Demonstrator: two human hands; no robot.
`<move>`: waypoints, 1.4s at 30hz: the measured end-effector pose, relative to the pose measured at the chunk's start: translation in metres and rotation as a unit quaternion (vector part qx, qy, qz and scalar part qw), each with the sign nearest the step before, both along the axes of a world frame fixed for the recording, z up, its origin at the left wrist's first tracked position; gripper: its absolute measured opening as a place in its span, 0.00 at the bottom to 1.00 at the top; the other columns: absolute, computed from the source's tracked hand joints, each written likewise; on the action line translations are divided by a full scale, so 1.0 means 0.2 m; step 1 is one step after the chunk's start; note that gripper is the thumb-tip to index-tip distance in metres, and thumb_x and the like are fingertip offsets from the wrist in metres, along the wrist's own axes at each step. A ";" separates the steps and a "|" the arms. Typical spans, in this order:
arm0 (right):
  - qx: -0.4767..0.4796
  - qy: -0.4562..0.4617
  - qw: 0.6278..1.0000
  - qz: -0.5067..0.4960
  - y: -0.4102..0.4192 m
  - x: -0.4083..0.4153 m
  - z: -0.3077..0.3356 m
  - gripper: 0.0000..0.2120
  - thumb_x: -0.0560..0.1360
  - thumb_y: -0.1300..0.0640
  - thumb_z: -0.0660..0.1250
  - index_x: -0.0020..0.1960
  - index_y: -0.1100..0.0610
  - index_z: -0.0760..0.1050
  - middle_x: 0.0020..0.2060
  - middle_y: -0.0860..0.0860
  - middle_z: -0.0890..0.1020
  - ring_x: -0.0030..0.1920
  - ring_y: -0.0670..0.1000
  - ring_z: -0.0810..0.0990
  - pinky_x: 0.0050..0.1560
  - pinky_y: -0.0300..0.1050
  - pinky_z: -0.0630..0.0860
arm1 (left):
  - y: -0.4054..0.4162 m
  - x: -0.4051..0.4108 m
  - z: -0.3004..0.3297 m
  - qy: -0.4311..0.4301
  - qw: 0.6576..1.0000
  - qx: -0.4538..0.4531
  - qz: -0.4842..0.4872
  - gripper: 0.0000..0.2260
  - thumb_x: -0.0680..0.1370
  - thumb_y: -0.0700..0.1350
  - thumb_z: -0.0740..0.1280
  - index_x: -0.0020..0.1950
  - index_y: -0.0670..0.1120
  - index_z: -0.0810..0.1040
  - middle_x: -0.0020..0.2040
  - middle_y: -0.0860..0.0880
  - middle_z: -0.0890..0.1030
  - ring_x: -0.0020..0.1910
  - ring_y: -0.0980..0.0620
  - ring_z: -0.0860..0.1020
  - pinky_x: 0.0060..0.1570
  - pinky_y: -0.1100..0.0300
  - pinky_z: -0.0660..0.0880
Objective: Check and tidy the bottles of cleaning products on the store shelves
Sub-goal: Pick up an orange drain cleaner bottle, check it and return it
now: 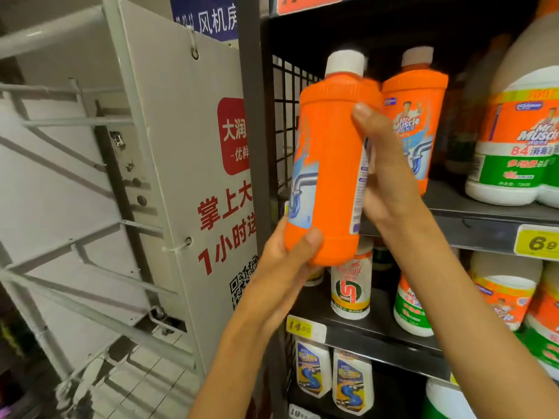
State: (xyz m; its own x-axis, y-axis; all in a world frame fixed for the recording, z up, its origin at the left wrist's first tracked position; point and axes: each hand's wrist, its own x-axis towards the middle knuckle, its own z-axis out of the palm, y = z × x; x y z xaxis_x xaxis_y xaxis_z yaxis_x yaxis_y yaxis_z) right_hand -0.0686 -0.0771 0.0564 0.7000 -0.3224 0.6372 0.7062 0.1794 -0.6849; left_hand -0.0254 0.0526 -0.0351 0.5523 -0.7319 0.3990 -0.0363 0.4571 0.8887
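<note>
Dark metal shelving unit is filling the right half of the frame, three shelf levels showing. White wire-frame display rack is taking up the left half, with a white promotional board carrying red Chinese print and a QR code hanging against the shelf upright.

Large white 84 disinfectant jugs with green and orange labels are sitting at the right edge of the upper shelf; similar jugs are standing on the level below.

Orange drain-cleaner bottle, white cap, is being held up in front of the shelving at centre frame — tilted slightly, label with a pipe drawing turned toward the left. Left hand is cupping its base from below, thumb curled over the lower front edge. Right hand is gripping its right side, thumb pressing across the body, fingers wrapped behind.

Second orange Mr Muscle bottle is standing upright on the upper shelf just behind the right hand, label facing out.

Small white canister is standing on the middle shelf beneath the held bottle. Two white pouches are standing on the bottom shelf — yellow price tag reading 14.00 above them.
</note>
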 end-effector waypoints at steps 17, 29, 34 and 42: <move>0.043 0.095 0.992 0.076 0.15 0.06 -0.20 0.26 0.62 0.47 0.74 0.56 0.58 0.75 0.46 0.59 0.82 0.47 0.58 0.81 0.50 0.53 0.80 | 0.21 -0.11 -0.16 -0.060 0.980 0.057 0.181 0.28 0.57 0.58 0.73 0.57 0.58 0.74 0.49 0.62 0.83 0.48 0.61 0.81 0.40 0.70 0.77; 0.019 0.140 0.989 0.040 0.14 -0.04 -0.26 0.11 0.71 0.47 0.67 0.49 0.51 0.78 0.43 0.53 0.85 0.43 0.52 0.84 0.47 0.49 0.81 | 0.15 -0.18 -0.22 0.008 0.987 0.064 0.145 0.22 0.61 0.53 0.79 0.52 0.54 0.77 0.44 0.60 0.84 0.45 0.59 0.83 0.37 0.69 0.77; 0.025 0.152 0.987 0.045 0.13 -0.08 -0.29 0.08 0.72 0.50 0.69 0.48 0.52 0.80 0.41 0.53 0.85 0.40 0.51 0.84 0.42 0.46 0.80 | 0.16 -0.21 -0.24 0.024 0.989 0.101 0.110 0.21 0.63 0.59 0.72 0.54 0.56 0.76 0.46 0.60 0.84 0.46 0.59 0.83 0.37 0.68 0.77; 0.131 0.181 0.965 0.135 0.09 -0.11 -0.36 0.15 0.70 0.44 0.67 0.46 0.54 0.84 0.43 0.55 0.85 0.41 0.52 0.84 0.44 0.48 0.81 | 0.18 -0.24 -0.23 0.181 0.975 0.060 -0.115 0.34 0.57 0.62 0.79 0.60 0.53 0.79 0.60 0.40 0.80 0.60 0.37 0.77 0.54 0.43 0.78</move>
State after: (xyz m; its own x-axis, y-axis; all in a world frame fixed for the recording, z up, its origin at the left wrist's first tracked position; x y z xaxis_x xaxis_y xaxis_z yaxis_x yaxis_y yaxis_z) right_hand -0.0896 -0.0582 -0.0160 0.9422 -0.2143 0.2574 0.3333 0.5232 -0.7844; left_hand -0.0740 0.0883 -0.0805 0.4574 -0.8821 0.1125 0.3809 0.3086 0.8716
